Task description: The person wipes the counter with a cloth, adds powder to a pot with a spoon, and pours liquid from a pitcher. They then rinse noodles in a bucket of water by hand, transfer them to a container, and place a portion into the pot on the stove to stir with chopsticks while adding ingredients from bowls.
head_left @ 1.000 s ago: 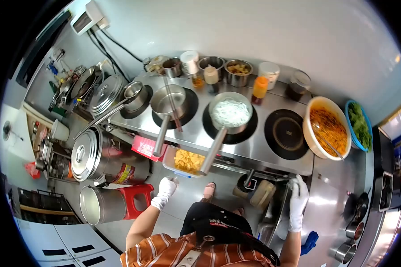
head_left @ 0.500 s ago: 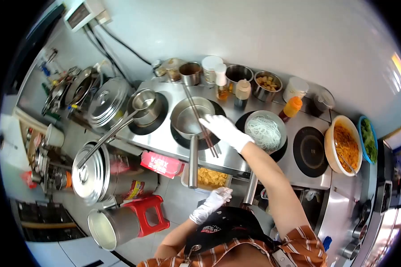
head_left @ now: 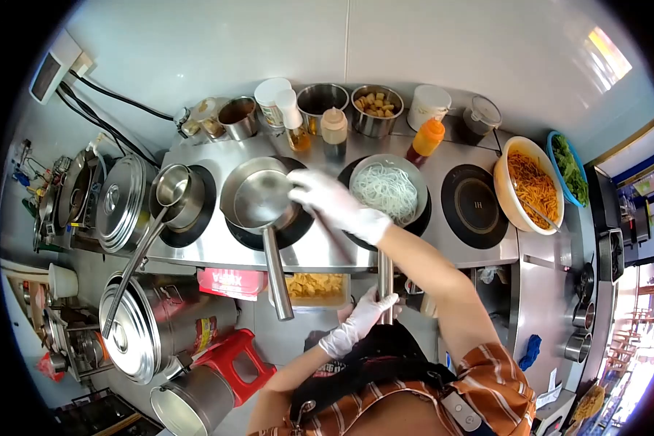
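My left hand (head_left: 363, 317), in a white glove, is closed round the metal handle (head_left: 386, 277) of the pot that holds white noodles (head_left: 385, 190). That pot rests on a black hob at the middle right. My right hand (head_left: 325, 198), also gloved and blurred by motion, is between the two pots with its fingers closed on dark chopsticks (head_left: 336, 238), which slant down to the right. To its left stands a steel pot (head_left: 258, 198) with a little clear liquid and its handle toward me.
Sauce bottles (head_left: 426, 138) and steel containers (head_left: 377, 111) line the wall. At the right are a bowl of orange-brown strips (head_left: 533, 182) and a basket of greens (head_left: 568, 168). A ladle (head_left: 171, 190) lies across a small pot at the left. Below stands a red stool (head_left: 241, 363).
The view has shifted right. My left hand has moved to the noodle pot's handle and closed on it. My right hand has lifted the chopsticks off the left pot.
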The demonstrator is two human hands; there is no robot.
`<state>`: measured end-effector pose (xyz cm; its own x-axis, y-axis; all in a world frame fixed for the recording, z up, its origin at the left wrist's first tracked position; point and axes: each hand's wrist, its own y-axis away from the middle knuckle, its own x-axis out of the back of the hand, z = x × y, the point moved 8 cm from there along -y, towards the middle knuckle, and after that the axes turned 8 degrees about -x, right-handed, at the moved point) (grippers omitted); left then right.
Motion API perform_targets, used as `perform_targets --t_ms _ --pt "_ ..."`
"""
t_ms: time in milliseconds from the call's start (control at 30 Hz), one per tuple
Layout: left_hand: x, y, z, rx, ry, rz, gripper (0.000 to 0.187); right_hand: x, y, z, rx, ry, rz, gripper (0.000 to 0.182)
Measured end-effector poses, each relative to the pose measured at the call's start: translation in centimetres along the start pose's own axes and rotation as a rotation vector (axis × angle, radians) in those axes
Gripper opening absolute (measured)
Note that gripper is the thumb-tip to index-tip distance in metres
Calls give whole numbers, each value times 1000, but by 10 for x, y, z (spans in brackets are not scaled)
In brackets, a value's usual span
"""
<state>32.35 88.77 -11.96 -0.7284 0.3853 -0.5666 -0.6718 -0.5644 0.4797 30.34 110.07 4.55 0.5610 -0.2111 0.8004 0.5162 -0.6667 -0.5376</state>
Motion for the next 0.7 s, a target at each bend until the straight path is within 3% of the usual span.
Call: perform_targets --t_ms 100,133,233,300,367,433,567,700 --pt "4 -9 -2 -42 -102 31 38 112 71 28 -449 -244 407 24" --pt "4 -7 3 -13 -117 55 36 153 95 28 -525 -295 530 17" --pt "15 -9 21 -20 -187 102 35 231 180 33 -750 -69 688 13" --pt "23 -15 30 -39 -222 106 34 252 239 45 -806 -454 903 16" --pt "33 -17 26 -3 -247 112 32 264 278 44 -943 -573 939 17" --pt "31 -10 28 37 -237 125 31 264 305 45 -1056 -564 835 17" --pt "39 -1 23 35 -302 110 35 243 315 43 -1080 -618 710 16" --pt "46 8 20 15 -244 145 42 220 289 40 -1014 -470 599 14"
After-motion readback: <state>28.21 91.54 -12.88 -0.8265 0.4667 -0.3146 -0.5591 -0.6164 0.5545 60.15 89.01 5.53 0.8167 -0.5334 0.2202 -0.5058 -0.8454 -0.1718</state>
